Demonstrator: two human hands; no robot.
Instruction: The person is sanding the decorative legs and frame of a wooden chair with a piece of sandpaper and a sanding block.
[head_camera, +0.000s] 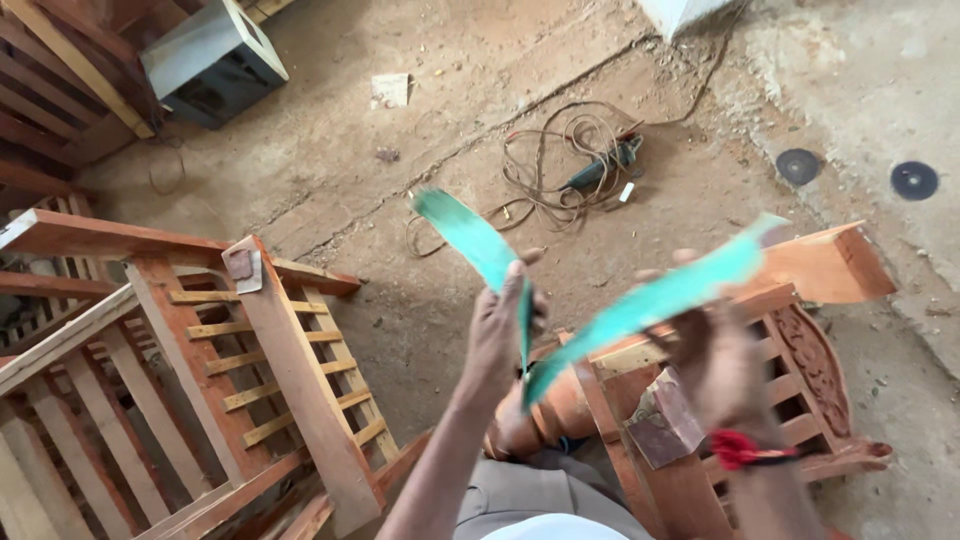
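We hold a green strip (600, 320) over the chair frame (800, 300): left hand (500, 335) pinches its middle, right hand (715, 365) clasps the far part, blurred. Risk, we judge: strip tears or slips from the grip, since both hands pull apart.

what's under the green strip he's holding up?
Below the green strip sit a carved wooden chair frame and a small sandpaper block on it. Both hands, left and right, grip the strip, hiding part of the frame.
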